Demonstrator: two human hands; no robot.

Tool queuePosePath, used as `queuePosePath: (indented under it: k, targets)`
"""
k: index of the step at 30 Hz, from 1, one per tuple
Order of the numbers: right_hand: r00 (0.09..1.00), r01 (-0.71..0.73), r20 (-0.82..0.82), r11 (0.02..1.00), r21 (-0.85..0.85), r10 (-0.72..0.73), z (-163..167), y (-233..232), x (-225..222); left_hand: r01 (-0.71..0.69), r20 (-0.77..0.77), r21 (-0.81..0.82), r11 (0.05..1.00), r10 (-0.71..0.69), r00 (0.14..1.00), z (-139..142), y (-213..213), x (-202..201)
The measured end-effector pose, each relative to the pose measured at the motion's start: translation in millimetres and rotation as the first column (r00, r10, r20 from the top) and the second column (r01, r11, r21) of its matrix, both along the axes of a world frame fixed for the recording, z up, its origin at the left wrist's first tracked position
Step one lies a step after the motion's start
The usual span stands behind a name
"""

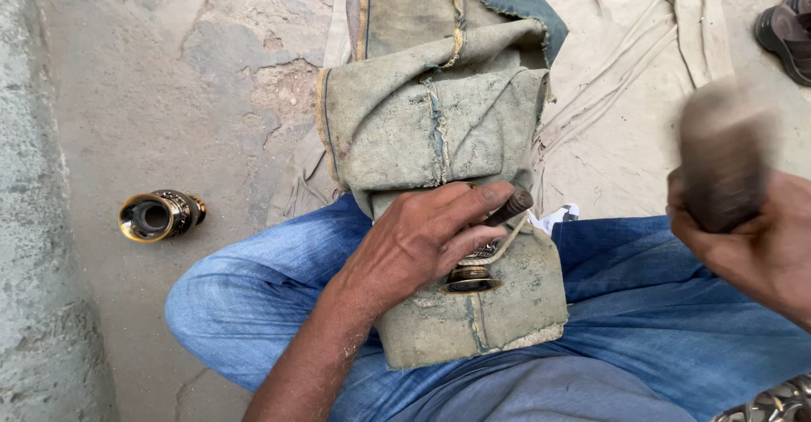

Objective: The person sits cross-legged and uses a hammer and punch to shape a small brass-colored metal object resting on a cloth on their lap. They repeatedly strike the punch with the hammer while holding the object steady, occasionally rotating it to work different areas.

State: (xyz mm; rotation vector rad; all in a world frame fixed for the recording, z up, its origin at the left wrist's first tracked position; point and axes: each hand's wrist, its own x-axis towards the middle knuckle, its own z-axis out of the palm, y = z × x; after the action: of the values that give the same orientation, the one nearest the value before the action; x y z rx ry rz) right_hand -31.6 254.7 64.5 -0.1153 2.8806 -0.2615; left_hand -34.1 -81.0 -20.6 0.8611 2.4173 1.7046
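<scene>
My left hand (pixel 422 240) rests on a folded, worn denim pad (pixel 439 126) laid over my lap. It pinches a dark metal punch (pixel 511 206) between thumb and fingers, and under the palm lies a small engraved brass piece (pixel 471 278). My right hand (pixel 748 240) is raised at the right edge, wrapped around a blurred dark mallet-like tool (pixel 722 156). The two hands are well apart.
A second brass and black ornamented cup (pixel 159 215) lies on its side on the cracked concrete floor at the left. A pale cloth (pixel 625 92) is spread behind the pad. Sandals (pixel 790 29) sit at the top right. More engraved metal (pixel 773 405) shows at the bottom right corner.
</scene>
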Motion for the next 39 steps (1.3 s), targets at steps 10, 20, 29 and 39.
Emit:
queuePosePath:
  k: [10,20,29,39]
  targets:
    - [0.991,-0.133,0.052,0.948,0.289,0.123,-1.1,2.7,-5.2,0.085,0.035,-0.021,0.996,-0.084,0.996,-3.3,-3.4,-7.9]
    - [0.976,-0.217,0.036,0.943,0.251,0.215,-2.8,2.5,-9.6,0.109,0.041,-0.020,0.994,-0.108,0.993,-6.5,-4.6,-12.9]
    - [0.999,-0.053,0.006,0.997,-0.053,0.053,-11.7,12.8,6.6,0.144,0.045,-0.049,0.988,-0.142,0.989,-7.6,-6.1,-15.4]
    - [0.988,0.134,0.088,0.989,-0.056,-0.128,-38.1,42.1,13.6,0.143,-0.003,-0.051,0.988,-0.144,0.990,-11.6,-6.3,-17.3]
